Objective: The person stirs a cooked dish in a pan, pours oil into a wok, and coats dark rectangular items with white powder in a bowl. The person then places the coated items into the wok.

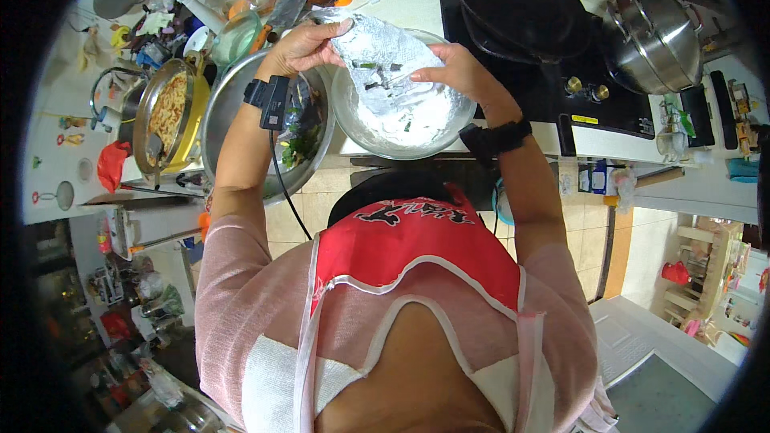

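My left hand (310,45) and my right hand (448,69) hold opposite sides of a floppy sheet coated in white powder (385,54), perhaps a piece of skin or cloth; I cannot tell which. Bits of green and dark stuff lie on it. It hangs over a glass bowl (414,149) of white powder, where a green scrap also rests. Left of that bowl stands a large steel basin (228,114) with green leaves (295,150) and dark, shiny pieces in it, partly hidden by my left forearm.
A black wok (520,6) and a stacked steel steamer (656,39) sit on the black hob (607,114) at right. A yellow pot (195,132) holding browned food, a red bag (113,165) and a green glass bowl (234,42) stand at left. A cleaver (289,6) lies behind the basin.
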A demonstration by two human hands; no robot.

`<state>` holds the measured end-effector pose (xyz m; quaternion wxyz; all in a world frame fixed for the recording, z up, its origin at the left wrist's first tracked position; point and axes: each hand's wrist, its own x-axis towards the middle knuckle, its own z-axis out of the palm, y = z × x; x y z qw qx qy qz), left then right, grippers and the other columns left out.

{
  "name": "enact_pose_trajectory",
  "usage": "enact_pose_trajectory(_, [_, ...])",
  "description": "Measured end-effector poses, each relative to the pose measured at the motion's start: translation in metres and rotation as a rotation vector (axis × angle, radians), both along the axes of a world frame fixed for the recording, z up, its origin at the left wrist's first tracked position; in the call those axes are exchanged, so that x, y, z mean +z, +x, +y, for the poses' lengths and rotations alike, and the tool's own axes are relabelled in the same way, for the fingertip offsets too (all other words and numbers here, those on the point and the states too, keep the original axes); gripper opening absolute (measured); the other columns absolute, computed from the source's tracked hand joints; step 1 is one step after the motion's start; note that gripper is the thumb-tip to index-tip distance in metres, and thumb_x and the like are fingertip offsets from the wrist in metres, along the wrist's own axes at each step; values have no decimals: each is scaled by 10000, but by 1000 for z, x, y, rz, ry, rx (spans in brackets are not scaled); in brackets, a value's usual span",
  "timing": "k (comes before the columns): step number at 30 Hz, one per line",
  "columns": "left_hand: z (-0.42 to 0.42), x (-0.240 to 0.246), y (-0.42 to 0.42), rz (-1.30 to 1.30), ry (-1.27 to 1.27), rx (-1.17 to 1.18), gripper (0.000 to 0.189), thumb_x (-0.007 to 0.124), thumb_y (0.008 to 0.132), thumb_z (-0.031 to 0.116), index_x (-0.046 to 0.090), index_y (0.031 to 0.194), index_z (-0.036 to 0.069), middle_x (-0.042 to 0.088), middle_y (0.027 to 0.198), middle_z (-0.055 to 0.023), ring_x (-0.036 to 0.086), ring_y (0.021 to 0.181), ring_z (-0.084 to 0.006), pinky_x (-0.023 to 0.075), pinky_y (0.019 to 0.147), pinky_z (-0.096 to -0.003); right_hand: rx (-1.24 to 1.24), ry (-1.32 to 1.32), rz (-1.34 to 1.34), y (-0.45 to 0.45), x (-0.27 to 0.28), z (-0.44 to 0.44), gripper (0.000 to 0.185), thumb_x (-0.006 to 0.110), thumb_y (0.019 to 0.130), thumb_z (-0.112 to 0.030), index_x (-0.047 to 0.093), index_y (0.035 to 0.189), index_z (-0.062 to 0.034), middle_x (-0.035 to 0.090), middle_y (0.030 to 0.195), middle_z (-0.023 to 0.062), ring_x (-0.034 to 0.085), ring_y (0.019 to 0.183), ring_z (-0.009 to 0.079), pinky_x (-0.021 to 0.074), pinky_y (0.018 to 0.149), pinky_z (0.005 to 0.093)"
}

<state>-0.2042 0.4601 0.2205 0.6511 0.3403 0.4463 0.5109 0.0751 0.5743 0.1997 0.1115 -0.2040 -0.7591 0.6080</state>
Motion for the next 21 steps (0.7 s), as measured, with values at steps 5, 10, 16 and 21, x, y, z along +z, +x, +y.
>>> enact_pose_trajectory(5, [-5, -19, -1, 10, 19, 73, 320, 636, 865, 154, 562, 1074, -77, 661, 904, -146, 676, 720, -183, 600, 635, -338, -89, 766, 0, -6, -3, -3, 390, 765, 681, -279, 696, 980, -39, 672, 889, 145, 616, 859, 256, 377, 869, 419])
enact_pose_trajectory(10, [-16, -49, 4, -234, 33, 29, 271, 580, 860, 2, 520, 1112, -76, 600, 1069, -163, 592, 1033, -260, 474, 952, -458, -203, 1120, 52, -6, 12, -13, 313, 772, 646, -244, 707, 882, -49, 656, 852, 127, 566, 913, 260, 326, 916, 451])
enact_pose_trajectory(16, [-24, -69, 22, -27, -170, 136, 468, 553, 870, 5, 308, 1262, -69, 577, 1032, -142, 635, 883, -214, 563, 813, -350, -243, 1302, 50, -6, 33, -20, 241, 768, 630, -224, 707, 805, -68, 627, 745, 87, 556, 860, 238, 318, 935, 492])
enact_pose_trajectory(21, [-31, -70, 45, 22, -253, 96, 415, 546, 889, 66, 379, 1263, -1, 588, 1083, -110, 641, 918, -210, 572, 770, -331, -272, 1217, 69, -6, 44, -22, 243, 764, 635, -251, 709, 785, -67, 637, 760, 98, 570, 852, 248, 336, 930, 481])
